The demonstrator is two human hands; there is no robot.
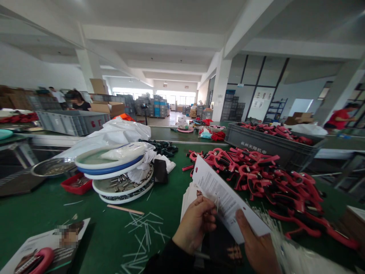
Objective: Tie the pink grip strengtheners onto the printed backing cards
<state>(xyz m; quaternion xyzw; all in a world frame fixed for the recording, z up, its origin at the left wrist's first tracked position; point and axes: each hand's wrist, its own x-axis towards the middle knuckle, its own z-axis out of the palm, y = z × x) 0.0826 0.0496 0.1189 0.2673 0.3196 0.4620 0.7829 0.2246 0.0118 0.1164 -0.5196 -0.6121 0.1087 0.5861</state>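
My left hand (195,224) and my right hand (253,243) hold a white printed leaflet (225,194) up by its lower part, above the green work table (94,224). A thin white plastic tie (217,203) shows at the leaflet by my left fingers. Under my left hand lies a stack of white leaflets (186,201), partly hidden. A dark printed box (219,247) sits beneath my hands. Past my right hand, a bundle of white plastic ties (288,243) lies beside a heap of red-and-black hand tools (273,179).
Loose white ties (142,236) are scattered on the table. To the left stand round trays of metal parts (122,186), a red tray (76,183) and a steel bowl (53,167). Grey crates (273,146) stand beyond. A co-worker (78,101) sits far left.
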